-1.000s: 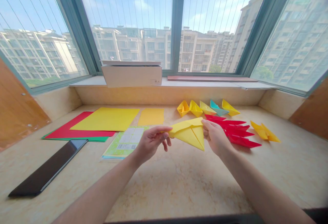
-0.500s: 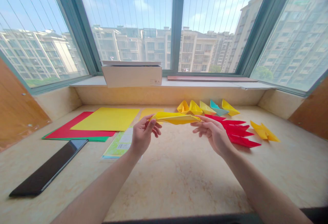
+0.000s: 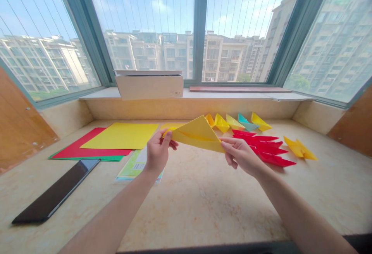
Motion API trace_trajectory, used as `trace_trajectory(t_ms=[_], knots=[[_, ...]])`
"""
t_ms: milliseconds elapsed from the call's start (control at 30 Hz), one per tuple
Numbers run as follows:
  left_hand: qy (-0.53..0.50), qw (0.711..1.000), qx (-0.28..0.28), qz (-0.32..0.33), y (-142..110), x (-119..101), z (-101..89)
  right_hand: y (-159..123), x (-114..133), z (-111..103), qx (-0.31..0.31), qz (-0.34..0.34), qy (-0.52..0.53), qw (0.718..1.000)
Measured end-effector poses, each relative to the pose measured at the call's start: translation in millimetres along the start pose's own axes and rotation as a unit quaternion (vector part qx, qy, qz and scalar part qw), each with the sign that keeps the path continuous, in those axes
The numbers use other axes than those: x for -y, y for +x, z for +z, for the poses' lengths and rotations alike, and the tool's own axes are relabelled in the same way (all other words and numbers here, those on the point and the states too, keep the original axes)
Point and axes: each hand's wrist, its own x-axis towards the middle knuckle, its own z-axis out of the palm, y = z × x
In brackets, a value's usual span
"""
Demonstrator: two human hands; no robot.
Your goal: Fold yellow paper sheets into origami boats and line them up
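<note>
A folded piece of yellow paper (image 3: 200,132), shaped like a triangle with a band along its lower edge, is held up above the counter. My left hand (image 3: 158,147) pinches its left corner between thumb and fingers. At the right lower corner, my right hand (image 3: 240,153) grips it the same way. Behind my right hand lie several red folded paper boats (image 3: 270,147), partly hidden by it. Farther back stands a row of paper boats, with a yellow one (image 3: 222,123) and a blue one (image 3: 246,123) among them.
On the left are a yellow sheet (image 3: 122,134), a red sheet (image 3: 78,145) and a black phone (image 3: 55,194). A plastic paper packet (image 3: 130,169) lies by my left wrist. A yellow folded piece (image 3: 300,149) rests at right. A white box (image 3: 149,86) stands on the sill.
The yellow paper has turned from nearly edge-on to showing its broad triangular face, peak up. My right hand has shifted slightly lower, still holding its corner.
</note>
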Motion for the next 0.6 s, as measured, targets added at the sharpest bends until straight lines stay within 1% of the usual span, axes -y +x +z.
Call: trace_trajectory(t_ms=[100, 200, 333, 400, 500, 600], knots=[[-0.049, 0.999, 0.008, -0.015, -0.9, -1.7, 1.4, 0.4, 2.0, -0.5, -0.022, -0.007, -0.017, 1.0], [-0.083, 0.996, 0.025, -0.033, -4.8, -5.3, 3.6, 2.8, 2.6, -0.8, -0.061, -0.026, -0.035, 0.997], [-0.12, 0.987, 0.09, -0.064, -12.3, -10.2, 6.6, 5.8, 0.7, -3.0, -0.107, -0.051, -0.088, 0.989], [-0.129, 0.982, 0.12, -0.067, -15.0, -10.9, 7.5, 6.7, -0.5, -4.5, -0.124, -0.064, -0.107, 0.984], [-0.12, 0.983, 0.13, -0.047, -17.1, -10.3, 8.3, 7.9, -1.8, -5.7, -0.146, -0.1, -0.114, 0.978], [-0.083, 0.991, 0.105, 0.018, -17.9, -9.0, 8.9, 8.6, -3.2, -5.3, -0.151, -0.111, -0.114, 0.976]])
